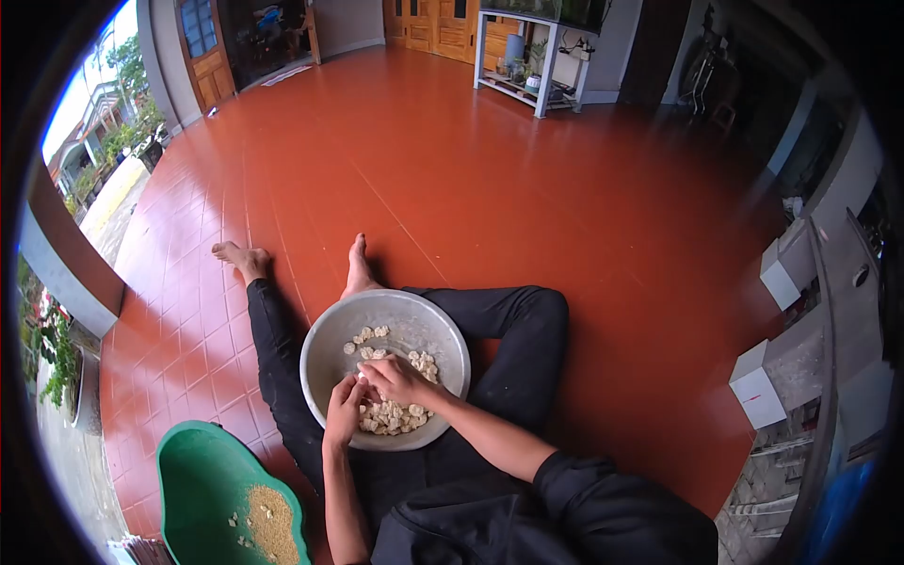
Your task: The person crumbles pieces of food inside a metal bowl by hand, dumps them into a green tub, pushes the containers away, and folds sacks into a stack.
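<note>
A large grey metal basin (322, 344) rests between my legs. Pale, lumpy pieces (388, 419) lie in it, mostly toward its near and right sides, with a few near its middle. Over the basin, my left hand (346, 403) and my right hand (391, 379) come together, their fingers closed around something pale and small that I cannot make out. At the lower left, a green scoop-shaped tray (193, 471) holds golden grains (271, 523) and several pale bits.
Red tiled floor (452, 179) surrounds my outstretched legs. A white stand (541, 80) with a tank on top is at the back. White-faced blocks (758, 386) line the right side, and a pillar (71, 254) rises at the left.
</note>
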